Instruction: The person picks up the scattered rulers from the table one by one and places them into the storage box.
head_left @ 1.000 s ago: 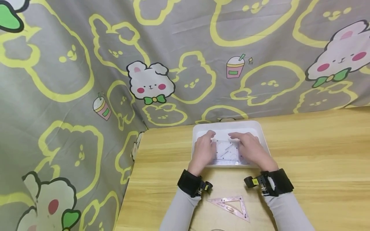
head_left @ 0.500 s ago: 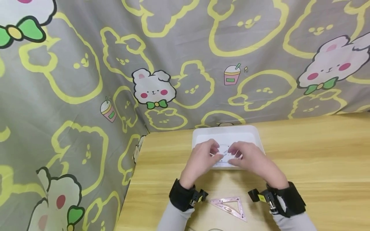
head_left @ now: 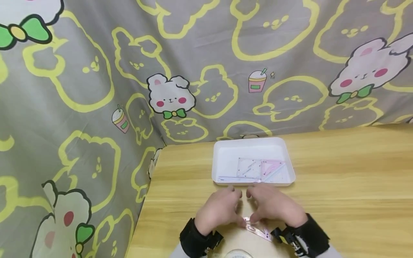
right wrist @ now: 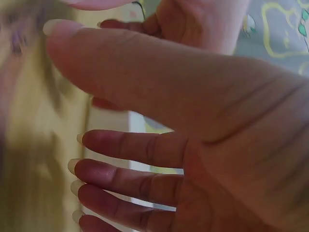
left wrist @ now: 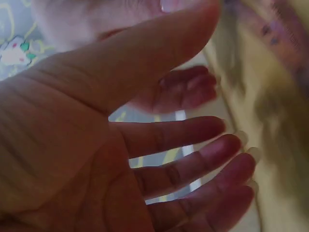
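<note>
Under both hands [head_left: 248, 209] lies the pink set square [head_left: 258, 230].

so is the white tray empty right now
No, the head view shows the white tray holding a clear square ruler and a pink set square, while both hands are on the table outside it.

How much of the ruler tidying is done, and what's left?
Done: clear and pink rulers already lie in the white tray. In hand: the left hand and right hand, fingers open, are over the pink triangle ruler on the table. Left: that triangle is not in the tray yet.
</note>
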`<state>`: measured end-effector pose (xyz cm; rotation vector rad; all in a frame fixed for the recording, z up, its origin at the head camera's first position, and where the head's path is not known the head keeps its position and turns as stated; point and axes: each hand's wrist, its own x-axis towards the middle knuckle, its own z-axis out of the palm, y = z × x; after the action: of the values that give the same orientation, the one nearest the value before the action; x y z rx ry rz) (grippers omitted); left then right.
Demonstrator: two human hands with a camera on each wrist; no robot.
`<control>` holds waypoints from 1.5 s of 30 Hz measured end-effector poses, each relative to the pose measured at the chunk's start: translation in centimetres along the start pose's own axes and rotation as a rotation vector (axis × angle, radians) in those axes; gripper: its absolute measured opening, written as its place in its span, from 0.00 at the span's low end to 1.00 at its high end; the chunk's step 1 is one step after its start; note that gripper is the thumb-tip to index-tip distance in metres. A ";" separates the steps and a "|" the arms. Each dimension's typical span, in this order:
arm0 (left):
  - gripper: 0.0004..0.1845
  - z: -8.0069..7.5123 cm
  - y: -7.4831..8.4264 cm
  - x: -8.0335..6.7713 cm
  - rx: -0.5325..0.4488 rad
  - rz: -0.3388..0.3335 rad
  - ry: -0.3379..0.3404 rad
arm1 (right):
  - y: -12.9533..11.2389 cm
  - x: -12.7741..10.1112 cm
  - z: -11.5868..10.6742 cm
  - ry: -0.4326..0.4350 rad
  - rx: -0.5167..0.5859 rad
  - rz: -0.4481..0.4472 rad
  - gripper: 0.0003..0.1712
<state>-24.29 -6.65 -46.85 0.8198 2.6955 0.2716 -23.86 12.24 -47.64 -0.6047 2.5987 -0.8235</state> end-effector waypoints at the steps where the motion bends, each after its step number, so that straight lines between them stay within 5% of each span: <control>1: 0.34 0.3 0.2 -0.3 0.026 -0.014 -0.021 | -0.3 0.2 0.6 -0.002 -0.012 -0.003 0.35; 5: 0.39 2.1 0.9 -0.7 0.114 -0.022 -0.012 | -0.8 0.5 2.6 -0.018 -0.050 0.010 0.36; 9: 0.29 3.5 1.1 -0.2 0.165 -0.026 0.083 | -0.7 0.6 3.5 -0.030 -0.103 0.074 0.37; 16: 0.20 3.3 0.5 1.1 0.122 0.076 0.164 | 0.0 1.1 2.6 0.005 -0.142 0.064 0.29; 23: 0.24 3.2 -0.5 1.6 0.028 0.140 0.059 | 1.3 0.9 1.9 -0.033 -0.006 -0.034 0.23; 31: 0.13 2.1 -2.2 1.7 -0.121 0.227 -0.023 | 2.9 0.9 0.2 -0.068 0.220 -0.237 0.10; 37: 0.10 1.0 -3.5 1.8 -0.256 0.261 -0.013 | 3.4 1.2 -0.8 -0.111 0.405 -0.250 0.05; 45: 0.04 -1.0 -5.3 1.3 -0.416 0.237 0.080 | 3.4 1.3 -2.3 -0.013 0.477 -0.281 0.03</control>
<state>-28.36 -10.37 -47.63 1.0065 2.4734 0.9004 -26.91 15.17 -48.19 -0.8269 2.2075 -1.4615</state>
